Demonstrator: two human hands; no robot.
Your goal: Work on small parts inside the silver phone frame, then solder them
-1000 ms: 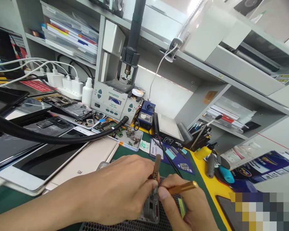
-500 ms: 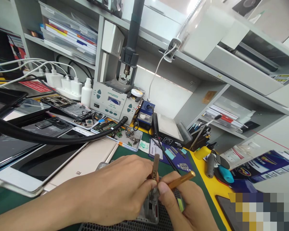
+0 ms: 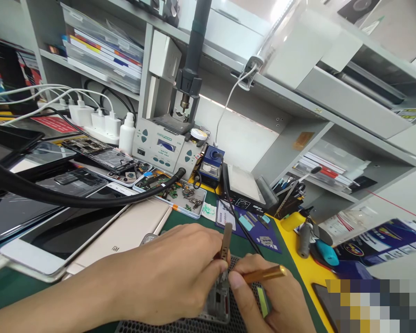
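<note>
While left hand (image 3: 169, 277) grips tweezers (image 3: 226, 240), right hand (image 3: 270, 300) holds gold tool (image 3: 263, 274).

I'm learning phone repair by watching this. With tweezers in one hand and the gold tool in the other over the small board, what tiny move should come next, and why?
Probably ease the gold tool tip down at the tweezers: both tips meet over the board, left hand and right hand close together.
</note>
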